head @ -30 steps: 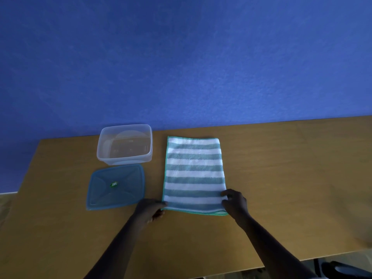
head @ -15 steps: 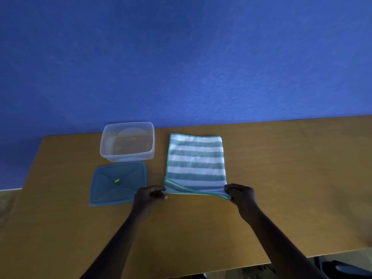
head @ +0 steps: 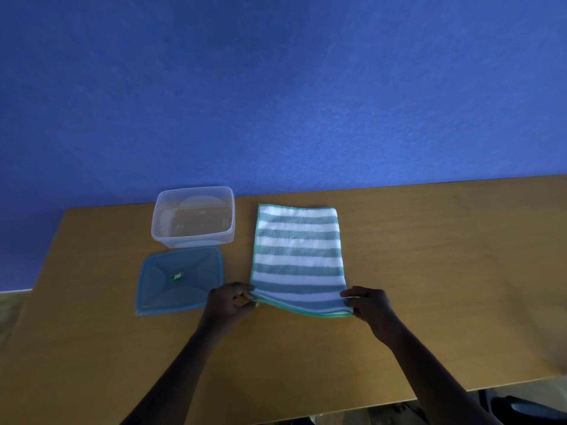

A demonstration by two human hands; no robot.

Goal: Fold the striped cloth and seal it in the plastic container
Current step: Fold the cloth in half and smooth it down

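The striped cloth (head: 297,259) lies on the wooden tabletop (head: 445,271) as a tall rectangle of teal and white bands with a green hem, stretching away from both hands toward the blue wall (head: 276,87). Its near edge shows more than one layer stacked together.

The left hand (head: 230,303) pinches the near left corner of the cloth, fingers curled and closed on the layered edge. The right hand (head: 366,305) grips the near right corner, fingertips on top of the fabric and the thumb side tucked at the hem. Between the two hands the near edge sags slightly and looks raised a little off the tabletop at the corners, while the far part of the cloth lies flat.

Just to the left of the left hand lies the blue lid (head: 181,279), flat on the tabletop with a small green label at its middle; its near right corner sits close to the left hand's knuckles without clearly touching. Beyond the lid, farther from the hands, stands the clear plastic container (head: 193,216), open and upright, beside the far left edge of the cloth but apart from it.
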